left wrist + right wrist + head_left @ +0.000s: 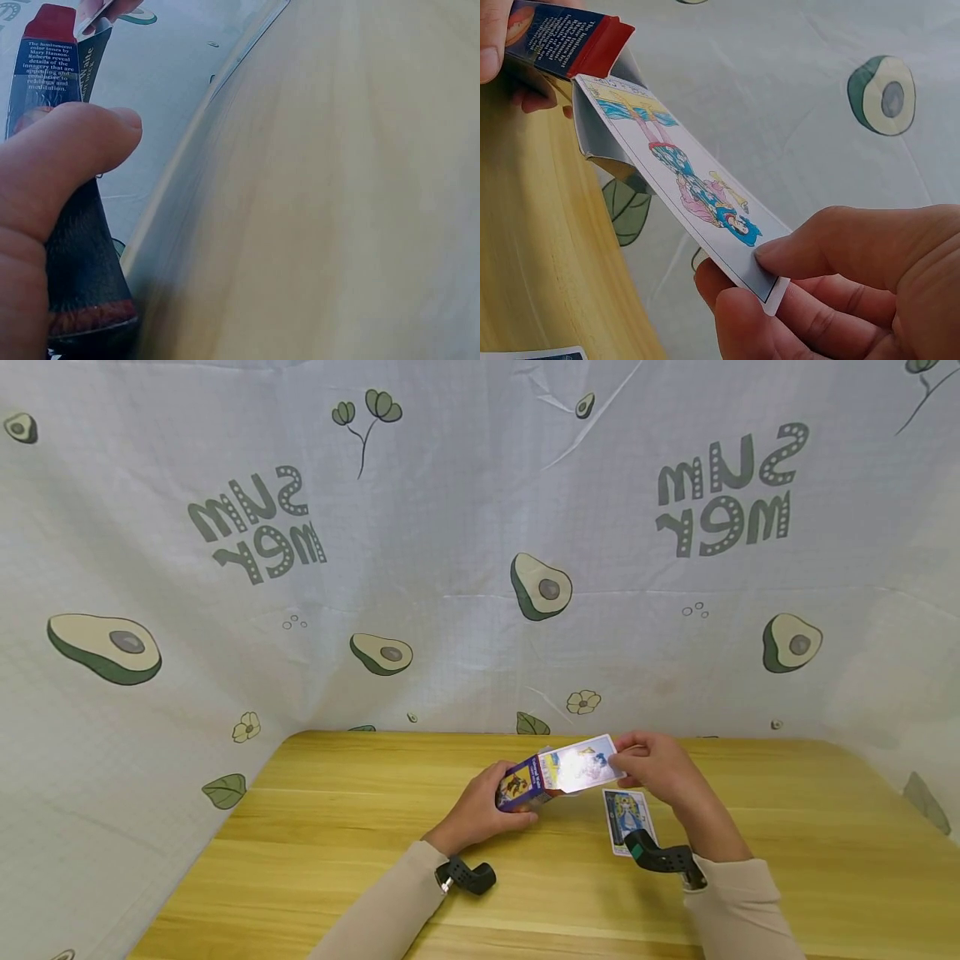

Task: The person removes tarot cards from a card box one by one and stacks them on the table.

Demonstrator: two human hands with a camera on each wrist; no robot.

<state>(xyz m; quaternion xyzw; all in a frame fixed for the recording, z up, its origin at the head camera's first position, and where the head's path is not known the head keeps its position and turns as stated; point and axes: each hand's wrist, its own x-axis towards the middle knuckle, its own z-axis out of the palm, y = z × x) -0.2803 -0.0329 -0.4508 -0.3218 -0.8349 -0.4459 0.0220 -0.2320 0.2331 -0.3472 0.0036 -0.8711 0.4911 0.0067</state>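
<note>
My left hand (478, 810) grips a dark blue and purple card box (519, 783) above the table, its open end tilted up to the right. In the left wrist view the thumb (82, 146) lies across the printed side of the box. An illustrated tarot card (679, 169) sticks most of the way out of the open end, with its inner end still at the box mouth. My right hand (660, 768) pinches the card's outer end between thumb and fingers. Below that hand another tarot card (627, 818) lies face up on the table, partly covered by the wrist camera.
The wooden table (360, 835) spreads under both hands. Behind it hangs a pale cloth (450, 527) printed with avocados and lettering. A black camera mount sits on the left wrist (468, 875) and another on the right wrist (663, 856).
</note>
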